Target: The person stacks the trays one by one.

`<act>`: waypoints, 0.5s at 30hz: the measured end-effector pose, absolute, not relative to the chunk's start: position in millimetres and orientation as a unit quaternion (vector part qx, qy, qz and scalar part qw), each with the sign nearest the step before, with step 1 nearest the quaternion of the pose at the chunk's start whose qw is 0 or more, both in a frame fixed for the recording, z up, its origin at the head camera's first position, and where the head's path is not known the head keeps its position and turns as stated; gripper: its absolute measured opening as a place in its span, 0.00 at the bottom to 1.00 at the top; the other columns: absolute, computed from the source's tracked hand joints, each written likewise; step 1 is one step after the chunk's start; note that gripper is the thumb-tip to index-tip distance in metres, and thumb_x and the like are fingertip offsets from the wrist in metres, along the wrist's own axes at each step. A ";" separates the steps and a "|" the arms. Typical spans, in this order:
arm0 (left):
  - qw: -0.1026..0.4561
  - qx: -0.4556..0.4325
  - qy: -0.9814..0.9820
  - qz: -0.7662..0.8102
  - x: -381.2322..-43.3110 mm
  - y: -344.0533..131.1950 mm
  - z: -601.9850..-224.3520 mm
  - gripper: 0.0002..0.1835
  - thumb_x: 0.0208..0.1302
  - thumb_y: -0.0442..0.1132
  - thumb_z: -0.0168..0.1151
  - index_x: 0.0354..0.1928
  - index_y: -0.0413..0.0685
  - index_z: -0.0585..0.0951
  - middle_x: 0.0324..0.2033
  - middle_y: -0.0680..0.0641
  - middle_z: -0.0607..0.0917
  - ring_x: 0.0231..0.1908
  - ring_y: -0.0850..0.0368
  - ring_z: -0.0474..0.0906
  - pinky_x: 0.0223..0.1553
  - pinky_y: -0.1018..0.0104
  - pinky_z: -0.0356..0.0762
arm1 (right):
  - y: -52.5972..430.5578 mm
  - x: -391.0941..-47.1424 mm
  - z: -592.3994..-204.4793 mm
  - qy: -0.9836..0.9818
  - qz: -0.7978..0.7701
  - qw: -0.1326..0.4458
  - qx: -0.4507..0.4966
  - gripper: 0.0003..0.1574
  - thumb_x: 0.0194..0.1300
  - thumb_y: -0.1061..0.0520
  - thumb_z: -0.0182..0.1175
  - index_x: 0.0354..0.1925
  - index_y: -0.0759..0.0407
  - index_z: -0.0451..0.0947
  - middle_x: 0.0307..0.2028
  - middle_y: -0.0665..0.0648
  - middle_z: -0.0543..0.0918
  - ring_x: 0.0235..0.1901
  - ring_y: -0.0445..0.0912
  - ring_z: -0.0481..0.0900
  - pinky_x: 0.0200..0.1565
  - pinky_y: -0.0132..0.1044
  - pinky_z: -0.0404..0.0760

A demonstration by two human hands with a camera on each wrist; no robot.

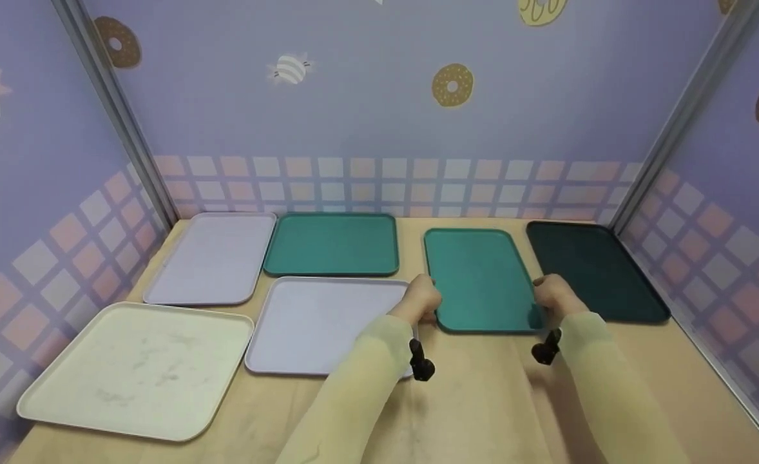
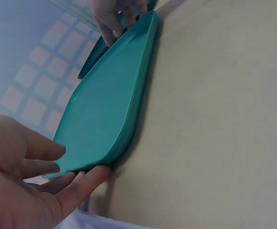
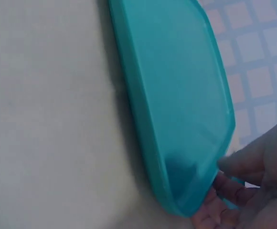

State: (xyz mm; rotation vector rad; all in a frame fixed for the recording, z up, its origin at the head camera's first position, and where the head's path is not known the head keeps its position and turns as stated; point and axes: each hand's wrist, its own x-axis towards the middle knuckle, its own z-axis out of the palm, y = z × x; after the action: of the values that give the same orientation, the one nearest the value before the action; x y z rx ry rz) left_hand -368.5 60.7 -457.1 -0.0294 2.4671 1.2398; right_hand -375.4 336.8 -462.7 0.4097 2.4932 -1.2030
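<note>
A teal-green tray [image 1: 479,277] lies between my two hands, on the right half of the table. At its left edge, my left hand [image 1: 422,299] holds the side, with fingertips low against the rim and the thumb higher up in the left wrist view. My right hand [image 1: 557,295] grips the opposite edge near the front corner. In the right wrist view, the right thumb [image 3: 234,164] meets the rim while the fingers reach beneath it. The tray's underside is hidden.
Left of it lie a lavender tray [image 1: 321,322], partly covered by my left arm, and another green tray [image 1: 332,245]. Farther left are a second lavender tray [image 1: 215,258] and a cream tray [image 1: 138,370]. A dark green tray [image 1: 595,270] sits at the right, near the wall.
</note>
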 end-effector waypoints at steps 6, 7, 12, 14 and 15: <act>0.164 0.005 0.929 0.331 -359.6 67.7 -453.7 0.24 0.70 0.25 0.57 0.67 0.36 0.74 0.63 0.38 0.80 0.40 0.51 0.74 0.20 0.65 0.67 | 343.2 -359.1 -463.5 0.891 -0.406 0.162 0.120 0.41 0.64 0.76 0.40 0.76 0.72 0.57 0.75 0.78 0.56 0.62 0.60 0.66 0.56 0.47 0.75; 0.156 0.007 0.933 0.323 -356.4 68.7 -452.8 0.22 0.69 0.25 0.58 0.65 0.36 0.76 0.61 0.38 0.81 0.39 0.51 0.73 0.21 0.64 0.68 | 344.3 -356.6 -463.5 0.897 -0.395 0.159 0.116 0.42 0.62 0.77 0.39 0.75 0.72 0.58 0.73 0.79 0.59 0.55 0.58 0.69 0.50 0.45 0.74; 0.129 0.032 0.950 0.283 -340.4 71.8 -452.2 0.18 0.66 0.25 0.61 0.58 0.36 0.80 0.59 0.36 0.81 0.39 0.51 0.69 0.31 0.62 0.70 | 349.0 -344.1 -463.9 0.924 -0.340 0.150 0.092 0.36 0.68 0.74 0.41 0.74 0.72 0.61 0.67 0.79 0.67 0.43 0.53 0.71 0.44 0.41 0.74; 0.128 0.039 0.951 0.278 -335.8 72.2 -454.4 0.17 0.65 0.25 0.62 0.56 0.36 0.81 0.60 0.35 0.80 0.39 0.50 0.69 0.29 0.62 0.70 | 351.0 -338.2 -464.4 0.932 -0.321 0.145 0.080 0.34 0.69 0.72 0.42 0.73 0.73 0.62 0.68 0.81 0.66 0.48 0.55 0.72 0.48 0.43 0.75; 0.129 0.042 0.951 0.278 -333.8 71.7 -455.6 0.17 0.64 0.25 0.62 0.55 0.35 0.81 0.60 0.35 0.79 0.38 0.50 0.69 0.27 0.62 0.69 | 351.7 -335.4 -464.8 0.934 -0.318 0.142 0.075 0.35 0.68 0.72 0.42 0.73 0.73 0.62 0.68 0.82 0.66 0.49 0.56 0.72 0.48 0.44 0.75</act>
State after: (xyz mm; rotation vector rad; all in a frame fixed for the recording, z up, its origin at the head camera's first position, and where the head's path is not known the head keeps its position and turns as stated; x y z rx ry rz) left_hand -333.8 71.7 -455.6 0.1228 2.7646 0.8087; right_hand -335.4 351.7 -464.8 0.2172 2.6960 -0.9172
